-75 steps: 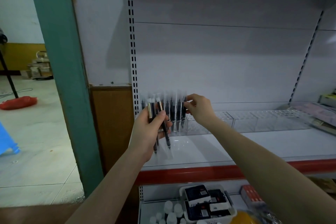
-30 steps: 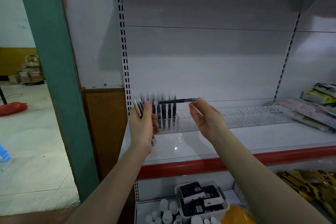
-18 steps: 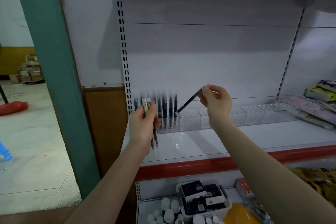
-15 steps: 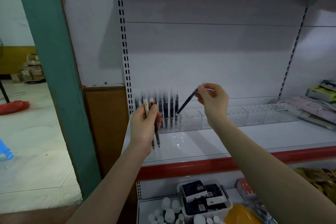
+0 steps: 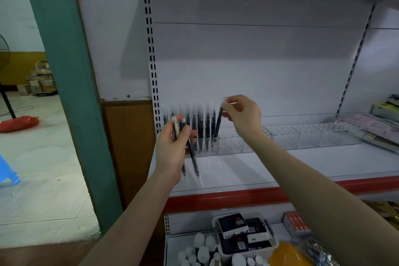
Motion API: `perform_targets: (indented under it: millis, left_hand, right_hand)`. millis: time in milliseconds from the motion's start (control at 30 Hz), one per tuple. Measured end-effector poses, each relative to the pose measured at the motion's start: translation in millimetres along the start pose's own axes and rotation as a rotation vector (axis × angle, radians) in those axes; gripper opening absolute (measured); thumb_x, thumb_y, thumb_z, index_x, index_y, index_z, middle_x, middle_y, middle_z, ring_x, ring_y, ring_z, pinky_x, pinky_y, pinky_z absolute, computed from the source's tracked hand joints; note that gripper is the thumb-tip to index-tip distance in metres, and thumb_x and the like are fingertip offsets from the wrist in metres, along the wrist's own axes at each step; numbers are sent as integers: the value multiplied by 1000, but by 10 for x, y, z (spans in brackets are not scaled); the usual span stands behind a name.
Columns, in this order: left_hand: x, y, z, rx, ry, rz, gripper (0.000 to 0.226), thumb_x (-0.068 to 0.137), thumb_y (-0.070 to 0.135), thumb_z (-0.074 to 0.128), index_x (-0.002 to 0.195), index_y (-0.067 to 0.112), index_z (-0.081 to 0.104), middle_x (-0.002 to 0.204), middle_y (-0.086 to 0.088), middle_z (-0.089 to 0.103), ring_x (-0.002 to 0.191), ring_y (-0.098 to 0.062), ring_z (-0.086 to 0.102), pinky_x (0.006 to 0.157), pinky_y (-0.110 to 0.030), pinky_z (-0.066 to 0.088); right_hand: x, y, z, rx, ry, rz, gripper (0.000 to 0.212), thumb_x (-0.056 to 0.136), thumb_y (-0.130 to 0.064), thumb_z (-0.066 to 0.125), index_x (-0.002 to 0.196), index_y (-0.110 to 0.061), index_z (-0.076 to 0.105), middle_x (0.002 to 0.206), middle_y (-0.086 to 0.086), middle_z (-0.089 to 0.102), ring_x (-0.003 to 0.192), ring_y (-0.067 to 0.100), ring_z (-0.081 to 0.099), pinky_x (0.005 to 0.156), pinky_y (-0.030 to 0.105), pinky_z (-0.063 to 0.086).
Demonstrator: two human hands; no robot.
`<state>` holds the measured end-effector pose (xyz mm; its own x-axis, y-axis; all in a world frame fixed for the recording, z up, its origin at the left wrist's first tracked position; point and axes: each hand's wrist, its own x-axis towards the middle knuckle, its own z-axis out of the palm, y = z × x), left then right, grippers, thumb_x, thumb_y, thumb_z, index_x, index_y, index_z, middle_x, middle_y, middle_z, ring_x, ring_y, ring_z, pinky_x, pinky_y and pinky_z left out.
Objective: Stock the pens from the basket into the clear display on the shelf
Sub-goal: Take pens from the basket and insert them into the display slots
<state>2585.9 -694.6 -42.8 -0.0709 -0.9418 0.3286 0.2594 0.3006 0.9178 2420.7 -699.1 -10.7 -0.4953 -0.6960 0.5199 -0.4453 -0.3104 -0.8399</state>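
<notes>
One pen [image 5: 218, 124] pinched by right hand [image 5: 243, 114] over clear display [image 5: 280, 138], left end of shelf [image 5: 302, 162]; left hand [image 5: 172, 147] grips spares [image 5: 192, 157]. Risk: tilted tip misses slot, jams.

Dim, cool light is filling the shelf bay, while brighter daylight is coming in from the left and washing out the floor [image 5: 41, 179] beyond the green post [image 5: 64, 84]. A soft shadow is falling on the back panel [image 5: 248, 49], darkening toward the top. A pale patch of light is glowing on the panel at the right edge. The white shelf [image 5: 269, 164] is giving off faint glare and mirroring the clear display [image 5: 302, 138]. The tops of the pens [image 5: 200, 123] are smearing with motion blur. Wide-angle distortion is bending the slotted uprights [image 5: 151, 54] and stretching the forearms near the bottom corners, where detail is softening.
</notes>
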Motion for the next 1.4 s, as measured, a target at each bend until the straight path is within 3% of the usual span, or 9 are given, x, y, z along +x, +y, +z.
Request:
perform_targets:
  millis: [200,467,800,967,1100,1267,1333,1400]
  left_hand:
    - [-18,27,-31,-21,-22,-18,28,92,8,53,116,22,54,100,-5,63,84,-17,65,74,-25,56]
    - [-16,18,-42,-47,-25,-51,28,92,6,53,115,22,54,91,-8,63,84,-25,66,76,-39,57]
    - [9,29,-56,-70,1,-69,21,94,5,49,108,21,51,89,-10,63,83,-24,68,63,-27,59]
    - [46,52,-58,-130,92,-84,15,94,6,50,103,17,46,101,-13,64,81,-20,70,65,-33,60]
    - [50,46,26,-176,155,-70,18,94,8,50,110,10,43,107,-17,62,80,-21,70,64,-34,60]
    - [5,30,157,-194,188,-54,18,95,9,50,111,5,43,110,-21,61,79,-22,69,57,-30,59]
    - [-26,29,206,-192,184,-51,21,95,8,50,114,2,44,110,-22,61,78,-21,69,54,-27,58]
    - [-60,24,258,-184,162,-51,19,95,7,49,113,3,43,109,-22,62,79,-21,69,52,-26,57]
  right_hand:
    - [26,55,62,-43,-36,33,3,90,-13,59,93,-15,60,82,5,67,68,13,65,74,31,55]
    - [2,140,118,-106,-88,24,7,89,-12,60,95,-9,62,79,4,65,64,10,62,64,20,50]
    - [-22,166,88,-59,-82,76,20,89,-13,61,107,-4,61,89,9,66,75,19,65,76,31,54]
    - [-176,163,-84,147,-3,208,12,93,-14,53,100,-6,60,83,3,65,78,18,65,74,30,54]
    - [-450,119,-184,296,-26,304,22,96,-27,50,87,-10,61,82,6,68,75,17,66,72,28,56]
    - [-639,76,-267,705,-121,536,41,93,-47,43,96,-9,59,91,10,70,81,19,68,70,29,55]
    - [-661,63,-295,818,-132,572,39,93,-45,45,98,-9,59,95,9,69,85,17,69,69,27,55]
    - [-669,77,-308,861,-132,543,25,91,-30,54,98,-6,59,96,9,68,85,16,69,68,25,57]
